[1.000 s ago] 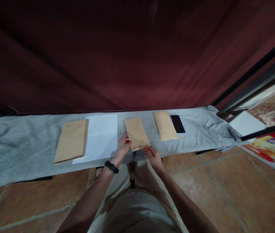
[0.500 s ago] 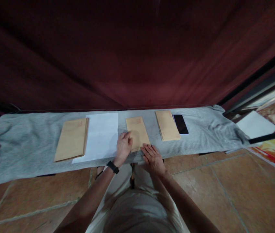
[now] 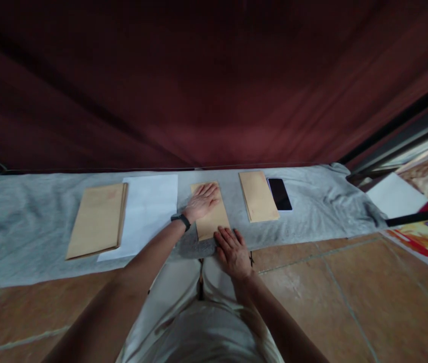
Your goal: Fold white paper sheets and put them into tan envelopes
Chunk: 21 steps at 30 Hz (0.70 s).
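Note:
A brown paper envelope [image 3: 209, 222] lies flat on the grey cloth in front of me. My left hand [image 3: 201, 200] rests palm down across its upper part, fingers stretched out and covering its far end. At the near right corner of the envelope, my right hand [image 3: 233, 252] lies with fingers extended, the tips touching the edge. Neither hand grips anything. To the right sits a small stack of brown envelopes [image 3: 259, 196]. Left of my hands are white paper sheets [image 3: 151, 201], partly under a thicker stack of brown envelopes [image 3: 96, 217].
A dark-screened phone [image 3: 280, 194] lies beside the right stack. Everything rests on a long narrow surface draped with grey cloth [image 3: 315, 206]. A dark red curtain [image 3: 214, 91] hangs behind it. Beyond its right end are a white box-like object [image 3: 397, 194] and a colourful printed package [image 3: 425, 242].
My left hand has moved from the envelope's left edge up onto its far part, and its curled fingers have opened flat. My right hand stays near the close corner. The view has shifted slightly.

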Motion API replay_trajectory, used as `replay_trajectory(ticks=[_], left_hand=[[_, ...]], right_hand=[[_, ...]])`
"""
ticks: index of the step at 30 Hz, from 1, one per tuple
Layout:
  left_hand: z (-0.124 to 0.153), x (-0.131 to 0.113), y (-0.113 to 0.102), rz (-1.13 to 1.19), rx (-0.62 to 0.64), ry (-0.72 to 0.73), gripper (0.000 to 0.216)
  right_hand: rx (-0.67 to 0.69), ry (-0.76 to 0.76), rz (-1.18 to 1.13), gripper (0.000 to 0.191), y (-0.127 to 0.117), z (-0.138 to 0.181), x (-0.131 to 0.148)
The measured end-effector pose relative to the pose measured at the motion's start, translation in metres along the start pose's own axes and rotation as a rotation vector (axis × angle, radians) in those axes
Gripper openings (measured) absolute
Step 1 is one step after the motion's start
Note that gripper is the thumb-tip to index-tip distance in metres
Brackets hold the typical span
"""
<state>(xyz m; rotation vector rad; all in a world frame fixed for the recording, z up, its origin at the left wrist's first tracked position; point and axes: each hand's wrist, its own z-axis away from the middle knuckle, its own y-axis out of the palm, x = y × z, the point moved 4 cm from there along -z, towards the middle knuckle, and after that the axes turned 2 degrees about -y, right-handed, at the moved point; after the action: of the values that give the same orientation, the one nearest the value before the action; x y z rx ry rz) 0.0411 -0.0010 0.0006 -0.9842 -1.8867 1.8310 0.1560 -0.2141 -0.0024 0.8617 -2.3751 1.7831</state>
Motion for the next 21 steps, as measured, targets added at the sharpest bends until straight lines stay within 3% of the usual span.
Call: replay_trajectory(ticks=[8, 21], left_hand=[[0.003, -0.002, 0.008, 0.127, 0.017, 0.068, 0.059], [0.037, -0.029, 0.007, 0.110, 0.075, 0.223, 0.055]], right_hand=[[0.012, 0.018, -0.025, 0.051, 0.000, 0.000, 0.000], [0.018, 0.024, -0.030, 0.048, 0.002, -0.001, -0.001]])
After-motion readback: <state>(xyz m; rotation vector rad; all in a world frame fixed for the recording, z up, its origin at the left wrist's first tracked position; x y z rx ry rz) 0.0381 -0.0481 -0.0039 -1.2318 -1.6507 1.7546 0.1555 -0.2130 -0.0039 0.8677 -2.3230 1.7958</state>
